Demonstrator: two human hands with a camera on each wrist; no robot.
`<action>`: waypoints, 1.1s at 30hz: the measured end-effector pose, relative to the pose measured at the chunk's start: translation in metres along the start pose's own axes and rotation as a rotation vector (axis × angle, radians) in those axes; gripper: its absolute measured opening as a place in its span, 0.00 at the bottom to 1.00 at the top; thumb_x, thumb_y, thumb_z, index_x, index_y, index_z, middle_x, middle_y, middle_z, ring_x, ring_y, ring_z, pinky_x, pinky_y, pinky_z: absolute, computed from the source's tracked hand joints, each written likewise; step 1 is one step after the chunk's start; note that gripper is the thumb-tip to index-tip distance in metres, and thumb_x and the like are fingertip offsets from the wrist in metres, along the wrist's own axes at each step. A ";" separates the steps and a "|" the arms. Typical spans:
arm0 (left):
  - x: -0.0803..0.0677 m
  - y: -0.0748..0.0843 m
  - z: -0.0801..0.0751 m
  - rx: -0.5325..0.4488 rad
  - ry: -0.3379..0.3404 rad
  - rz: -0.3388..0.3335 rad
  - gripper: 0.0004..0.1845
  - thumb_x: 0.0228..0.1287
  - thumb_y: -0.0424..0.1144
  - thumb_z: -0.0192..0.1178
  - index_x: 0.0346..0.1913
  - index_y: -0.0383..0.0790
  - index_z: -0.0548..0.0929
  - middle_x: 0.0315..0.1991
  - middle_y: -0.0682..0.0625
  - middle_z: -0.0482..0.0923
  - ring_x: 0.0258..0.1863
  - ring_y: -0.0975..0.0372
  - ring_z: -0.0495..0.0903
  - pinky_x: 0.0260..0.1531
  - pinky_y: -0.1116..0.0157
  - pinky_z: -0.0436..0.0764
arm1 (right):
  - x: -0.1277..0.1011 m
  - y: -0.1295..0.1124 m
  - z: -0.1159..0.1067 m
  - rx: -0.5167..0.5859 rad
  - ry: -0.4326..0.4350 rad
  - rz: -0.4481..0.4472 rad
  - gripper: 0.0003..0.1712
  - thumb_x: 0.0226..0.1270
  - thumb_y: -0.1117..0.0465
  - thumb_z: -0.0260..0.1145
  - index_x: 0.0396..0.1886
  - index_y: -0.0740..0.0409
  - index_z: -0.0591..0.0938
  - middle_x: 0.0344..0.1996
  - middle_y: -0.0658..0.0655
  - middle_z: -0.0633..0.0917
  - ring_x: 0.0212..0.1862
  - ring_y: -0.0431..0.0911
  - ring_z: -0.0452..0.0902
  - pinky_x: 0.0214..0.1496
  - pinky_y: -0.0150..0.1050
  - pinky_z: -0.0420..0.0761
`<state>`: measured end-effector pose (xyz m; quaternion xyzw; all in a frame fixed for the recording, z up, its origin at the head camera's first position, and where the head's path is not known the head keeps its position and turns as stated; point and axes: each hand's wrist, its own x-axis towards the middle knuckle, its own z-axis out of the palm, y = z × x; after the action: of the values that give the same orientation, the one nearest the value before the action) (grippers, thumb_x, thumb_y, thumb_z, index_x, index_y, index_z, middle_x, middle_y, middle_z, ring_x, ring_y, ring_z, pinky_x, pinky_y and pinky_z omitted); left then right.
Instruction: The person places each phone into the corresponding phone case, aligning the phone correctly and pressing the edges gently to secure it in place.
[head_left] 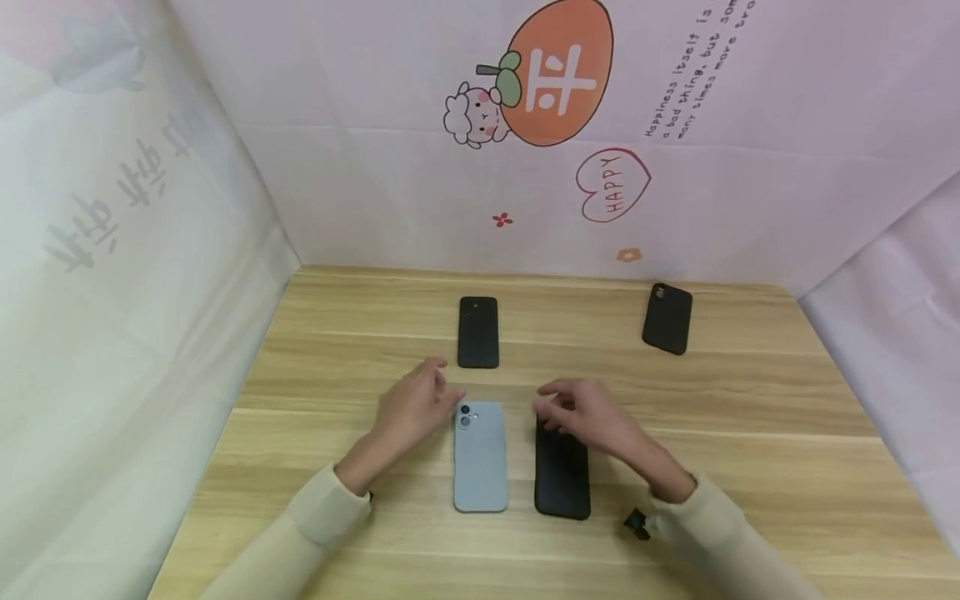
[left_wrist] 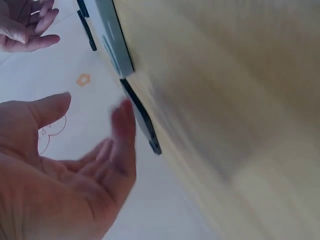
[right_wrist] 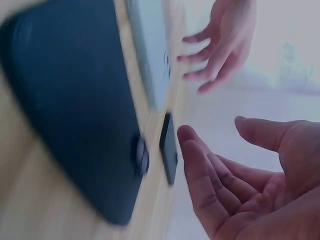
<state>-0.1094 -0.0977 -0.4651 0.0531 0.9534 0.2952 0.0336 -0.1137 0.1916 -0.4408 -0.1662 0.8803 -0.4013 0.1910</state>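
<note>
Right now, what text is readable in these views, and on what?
"HAPPY": inside the red heart outline on the pink printed backdrop cloth.
"Happiness itself is a bad thing, but som… many times more tro…": slanted black lines, cut off at the frame edge.
Large white character on the orange fruit drawing: not readable to me.
Grey mirrored characters on the left cloth wall: unreadable.
Phones, cases: no visible text.

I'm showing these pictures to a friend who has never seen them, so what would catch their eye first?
Probably the two hands, the left hand and right hand, hovering open over two phones lying side by side on the wooden table: a light blue phone on the left and a black phone on the right. Next, the big orange cartoon fruit on the pink backdrop behind, and two more black phones farther back.
</note>
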 end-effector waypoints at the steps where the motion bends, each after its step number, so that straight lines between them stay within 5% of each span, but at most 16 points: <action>1: 0.002 0.000 -0.001 0.041 0.025 0.002 0.37 0.69 0.56 0.71 0.70 0.35 0.76 0.53 0.44 0.85 0.44 0.53 0.86 0.37 0.53 0.86 | 0.001 0.005 -0.006 -0.015 0.034 -0.006 0.25 0.80 0.57 0.66 0.63 0.76 0.80 0.37 0.61 0.92 0.36 0.51 0.90 0.36 0.41 0.89; 5: 0.012 -0.003 -0.007 0.152 0.059 -0.004 0.46 0.67 0.66 0.67 0.74 0.33 0.72 0.62 0.37 0.79 0.52 0.46 0.84 0.39 0.48 0.88 | 0.006 0.029 -0.033 -0.144 0.195 -0.018 0.26 0.79 0.54 0.67 0.60 0.76 0.82 0.38 0.64 0.92 0.38 0.54 0.90 0.37 0.44 0.89; 10: 0.028 -0.003 -0.014 0.142 0.013 -0.052 0.49 0.69 0.72 0.60 0.75 0.32 0.71 0.67 0.35 0.75 0.59 0.43 0.81 0.47 0.42 0.87 | 0.009 0.060 -0.074 -0.322 0.333 0.081 0.36 0.80 0.45 0.64 0.63 0.77 0.80 0.46 0.73 0.89 0.47 0.64 0.88 0.50 0.61 0.86; 14: 0.048 0.003 -0.013 0.143 -0.035 -0.058 0.51 0.70 0.72 0.59 0.75 0.29 0.69 0.70 0.33 0.72 0.65 0.41 0.77 0.55 0.42 0.84 | 0.014 0.090 -0.110 -0.406 0.326 0.220 0.50 0.80 0.35 0.59 0.67 0.83 0.71 0.53 0.85 0.80 0.53 0.75 0.80 0.55 0.69 0.80; 19: 0.070 0.009 -0.001 0.258 -0.115 -0.072 0.56 0.68 0.77 0.56 0.74 0.26 0.70 0.70 0.32 0.70 0.66 0.42 0.75 0.52 0.45 0.86 | 0.020 0.128 -0.146 -0.471 0.272 0.364 0.61 0.79 0.28 0.51 0.64 0.93 0.64 0.56 0.93 0.70 0.53 0.79 0.74 0.51 0.69 0.79; 21: 0.076 0.011 0.005 0.293 -0.148 -0.083 0.57 0.67 0.79 0.54 0.73 0.26 0.70 0.69 0.32 0.71 0.64 0.43 0.75 0.51 0.45 0.86 | 0.023 0.141 -0.157 -0.474 0.254 0.412 0.60 0.77 0.25 0.49 0.48 0.90 0.71 0.41 0.85 0.76 0.40 0.70 0.77 0.40 0.59 0.81; 25: 0.088 0.015 0.015 0.302 -0.162 -0.078 0.55 0.67 0.78 0.54 0.68 0.23 0.74 0.62 0.32 0.72 0.58 0.45 0.73 0.47 0.50 0.85 | 0.029 0.157 -0.174 -0.472 0.223 0.461 0.47 0.75 0.22 0.47 0.18 0.61 0.67 0.18 0.56 0.69 0.22 0.48 0.67 0.26 0.42 0.70; 29: 0.103 0.019 0.020 0.316 -0.130 -0.074 0.51 0.70 0.75 0.55 0.61 0.22 0.79 0.60 0.33 0.71 0.56 0.45 0.70 0.46 0.53 0.84 | 0.037 0.162 -0.184 -0.476 0.197 0.454 0.44 0.75 0.23 0.47 0.13 0.53 0.64 0.13 0.48 0.65 0.20 0.45 0.64 0.25 0.39 0.67; 33: 0.114 0.027 0.025 0.349 -0.127 -0.120 0.53 0.68 0.77 0.53 0.65 0.24 0.76 0.62 0.35 0.68 0.58 0.46 0.70 0.48 0.52 0.85 | 0.045 0.160 -0.184 -0.495 0.169 0.449 0.53 0.76 0.23 0.45 0.25 0.72 0.76 0.20 0.62 0.76 0.26 0.52 0.72 0.30 0.43 0.74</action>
<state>-0.2184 -0.0479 -0.4747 0.0196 0.9875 0.1189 0.1018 -0.2616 0.3894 -0.4621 0.0239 0.9782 -0.1358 0.1550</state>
